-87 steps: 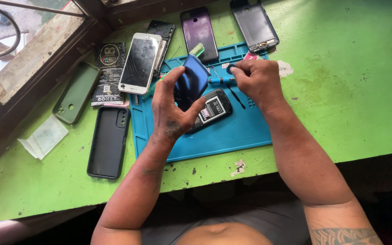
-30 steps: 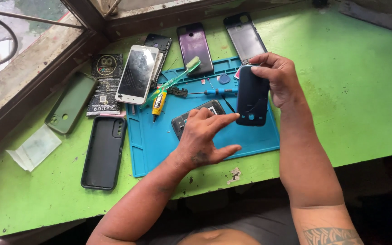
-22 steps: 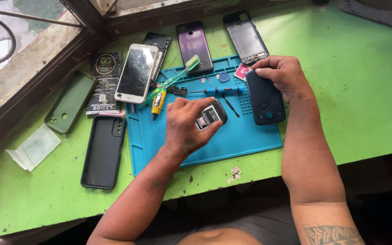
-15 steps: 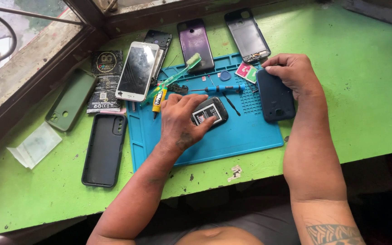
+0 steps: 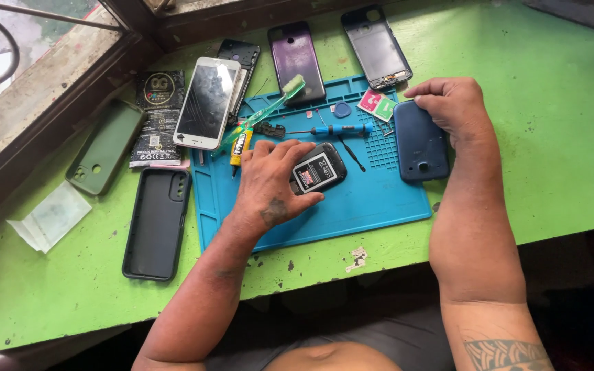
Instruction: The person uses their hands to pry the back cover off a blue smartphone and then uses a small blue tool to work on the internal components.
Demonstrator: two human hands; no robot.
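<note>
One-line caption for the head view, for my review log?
Left hand grips an open phone on the blue mat; right hand rests on a dark blue back cover.

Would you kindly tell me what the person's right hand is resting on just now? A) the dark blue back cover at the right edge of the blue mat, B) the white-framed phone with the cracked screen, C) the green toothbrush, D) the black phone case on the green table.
A: the right hand lies on the top end of the dark blue back cover, at the right edge of the blue mat.
</note>
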